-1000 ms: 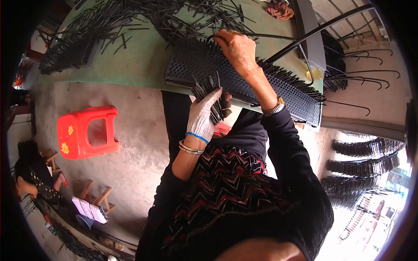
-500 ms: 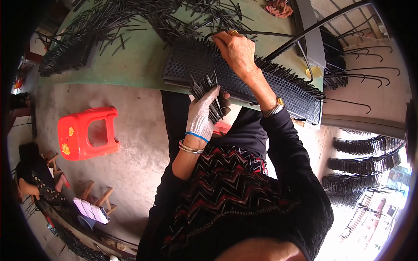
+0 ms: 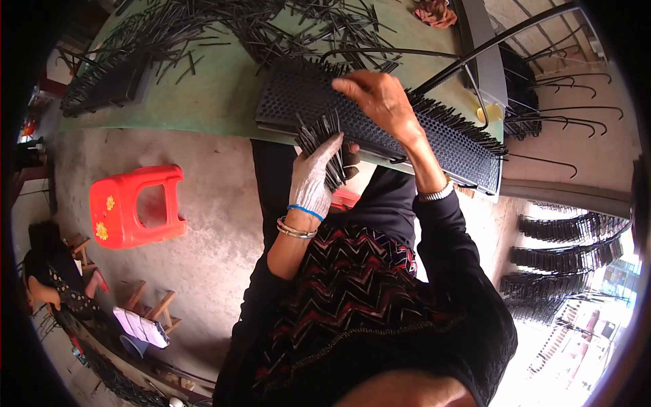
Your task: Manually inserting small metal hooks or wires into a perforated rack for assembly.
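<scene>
In a white knitted glove, my left hand (image 3: 312,178) is closed around a bunch of thin black sticks (image 3: 320,134), held at the near edge of a long black perforated block (image 3: 293,102). Rows of similar sticks stand upright along the block's far side, with many bare holes in front of them. My bare right hand (image 3: 384,103) is over the middle of the block, a little apart from the bunch. Its fingers are bent and drawn together; whatever is between the fingertips, if anything, does not show.
Loose black sticks (image 3: 203,24) lie heaped across the green tabletop (image 3: 217,88). A second block with sticks (image 3: 108,88) stands at left. Bent black rods (image 3: 502,47) rise at right, near a crumpled cloth (image 3: 435,13). On the floor stands a red plastic stool (image 3: 122,210).
My right hand has drawn back from the row of upright sticks, toward me and slightly right. My left hand keeps its hold on the bunch, nearly still.
</scene>
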